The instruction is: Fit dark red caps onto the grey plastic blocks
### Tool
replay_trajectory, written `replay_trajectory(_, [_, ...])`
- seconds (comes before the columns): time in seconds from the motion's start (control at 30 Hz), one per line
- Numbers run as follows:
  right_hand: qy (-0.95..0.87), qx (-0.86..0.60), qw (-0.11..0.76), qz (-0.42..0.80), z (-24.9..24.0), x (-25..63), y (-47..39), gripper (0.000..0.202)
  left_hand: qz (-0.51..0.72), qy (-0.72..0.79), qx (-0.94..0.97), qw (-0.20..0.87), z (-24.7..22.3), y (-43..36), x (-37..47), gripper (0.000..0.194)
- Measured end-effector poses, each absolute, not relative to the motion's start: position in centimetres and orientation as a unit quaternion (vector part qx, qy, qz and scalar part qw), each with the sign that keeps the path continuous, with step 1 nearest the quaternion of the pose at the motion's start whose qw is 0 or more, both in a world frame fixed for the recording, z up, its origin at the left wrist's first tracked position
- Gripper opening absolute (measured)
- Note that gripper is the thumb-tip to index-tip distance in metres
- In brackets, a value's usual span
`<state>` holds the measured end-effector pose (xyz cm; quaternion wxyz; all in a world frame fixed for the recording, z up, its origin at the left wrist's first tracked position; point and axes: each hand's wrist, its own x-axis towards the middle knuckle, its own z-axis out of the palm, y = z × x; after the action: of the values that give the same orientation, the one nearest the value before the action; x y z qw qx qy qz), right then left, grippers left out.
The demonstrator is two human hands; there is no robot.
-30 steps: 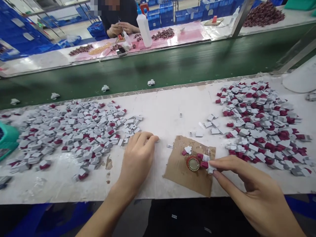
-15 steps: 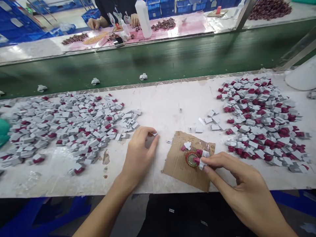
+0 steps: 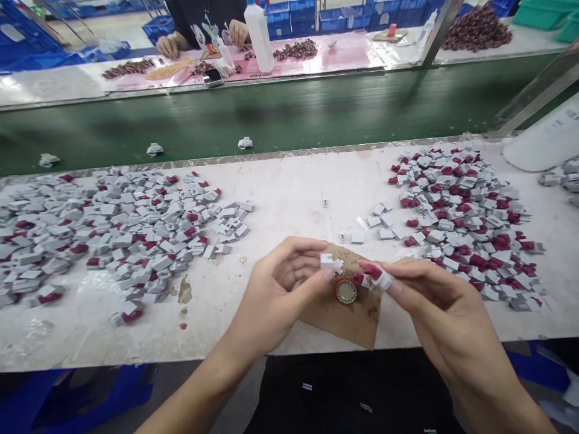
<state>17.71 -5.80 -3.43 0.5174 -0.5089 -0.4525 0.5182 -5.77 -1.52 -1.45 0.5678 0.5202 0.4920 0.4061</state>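
Observation:
Between thumb and fingers, my left hand point(image 3: 287, 286) pinches a small white-grey piece point(image 3: 327, 261) above the left part of a cardboard sheet point(image 3: 344, 325). My right hand point(image 3: 446, 307) grips a grey and dark red piece point(image 3: 377, 274), its red end pointing left. The two held pieces are apart. Below and between them, a round red-rimmed cap point(image 3: 345, 291) rests on the cardboard. Another red and grey piece point(image 3: 362, 279) lies on the cardboard beside the cap, partly hidden by the piece in my right hand.
Heaps of grey and red pieces lie at the left point(image 3: 136, 223) and right point(image 3: 465, 211). Behind the table runs a green belt point(image 3: 289, 117) carrying several small white pieces. Across it, a person's hands point(image 3: 237, 33) are near a white bottle point(image 3: 261, 39).
My left hand has moved right, over the cardboard, and its held piece now shows clearly. My right hand has lifted its piece off the cap. The white pieces on the belt have shifted left.

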Motion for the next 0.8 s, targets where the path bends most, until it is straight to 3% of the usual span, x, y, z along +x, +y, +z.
replay_trajectory(0.1, [-0.387,-0.457,0.563,0.57,-3.7,17.6,-4.6,0.009,0.386,0.445,0.47,0.657,-1.1,-1.4,-3.8,0.023])
replay_trajectory(0.23, [-0.386,-0.451,0.554,0.583,-3.9,17.5,-4.0,0.012,0.388,0.419,0.434,0.697,-1.4,-1.1,-2.4,0.021])
replay_trajectory(0.5, [-0.36,-0.441,0.561,0.601,-4.2,17.6,-4.3,0.005,0.38,0.414,0.426,0.709,-1.9,-0.8,-1.9,0.019])
replay_trajectory(0.8, [-0.438,-0.431,0.524,0.59,-2.9,19.2,-2.8,0.011,0.325,0.402,0.526,0.676,-0.4,0.8,-2.2,0.011])
